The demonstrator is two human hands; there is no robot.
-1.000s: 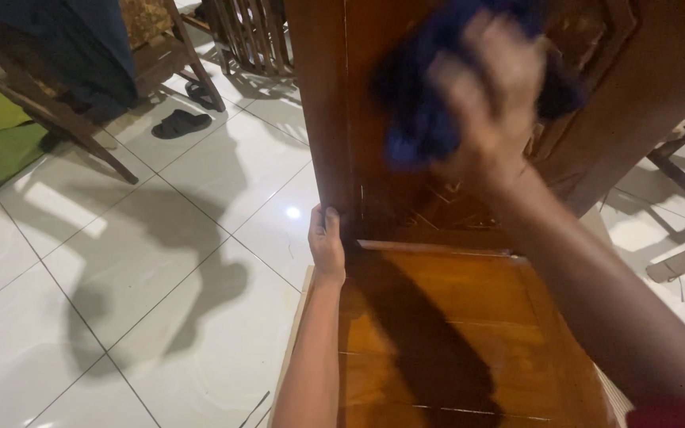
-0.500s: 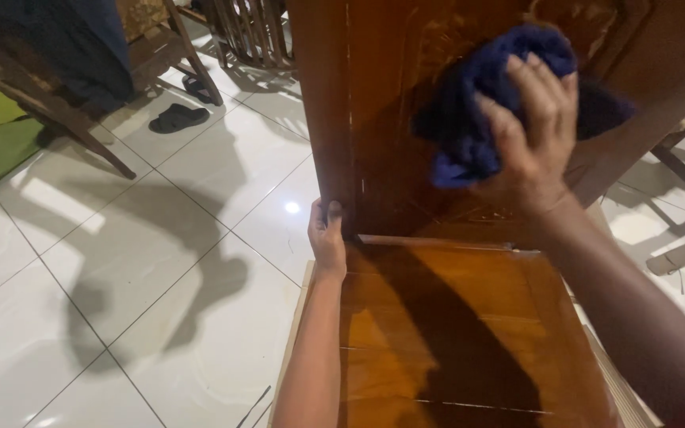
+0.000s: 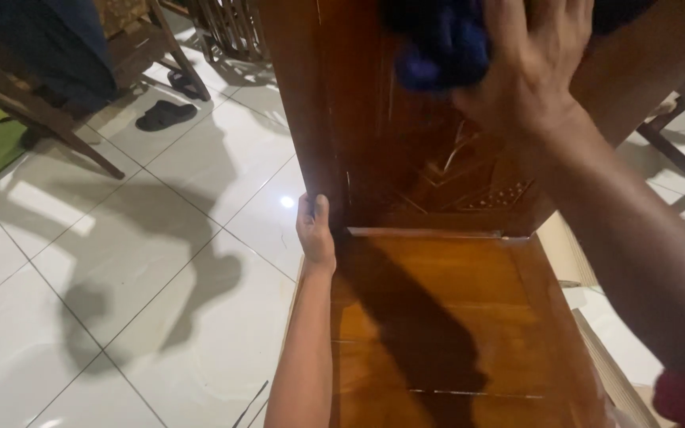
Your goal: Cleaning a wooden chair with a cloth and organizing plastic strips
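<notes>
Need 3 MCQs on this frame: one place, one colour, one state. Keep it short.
1. Where does the left hand grip?
A. the left edge of the wooden chair, where seat meets back
B. a chair leg
C. the floor

2. What colour is the cloth?
A. white
B. dark blue
C. yellow

3. How is the right hand placed?
A. hanging free
B. resting on the seat
C. pressed on the cloth against the chair's back

Answers: 1 A, fingers wrap the edge at the seat corner. 2 B, the bunched fabric is deep blue. 3 C, palm covers the cloth on the carved back.
</notes>
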